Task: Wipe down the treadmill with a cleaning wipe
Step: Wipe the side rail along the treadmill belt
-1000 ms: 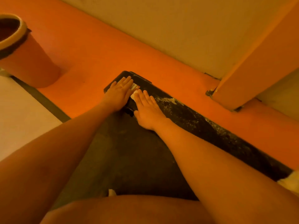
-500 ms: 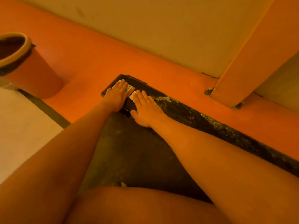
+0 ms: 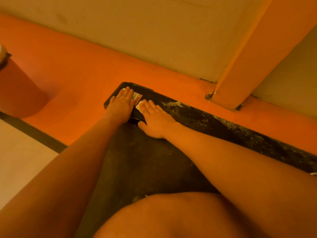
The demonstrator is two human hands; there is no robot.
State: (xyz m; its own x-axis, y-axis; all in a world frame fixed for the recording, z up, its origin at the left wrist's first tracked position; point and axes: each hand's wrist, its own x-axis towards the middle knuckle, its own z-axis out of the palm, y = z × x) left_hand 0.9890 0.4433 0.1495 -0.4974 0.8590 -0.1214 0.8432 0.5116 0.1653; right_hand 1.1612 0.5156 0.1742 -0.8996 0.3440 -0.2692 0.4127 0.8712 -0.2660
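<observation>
From my seat the biggest change is the view itself: the head camera has swung, so the tall tapered round bin has slid to the left edge, its rim almost cut off. The bare thigh now fills far more of the bottom. The left hand and right hand have drawn apart (only a little), baring more of the white rectangular warning label and its red triangle between them. A corner of the white cleaning wipe shows more plainly beside the right fingers.
</observation>
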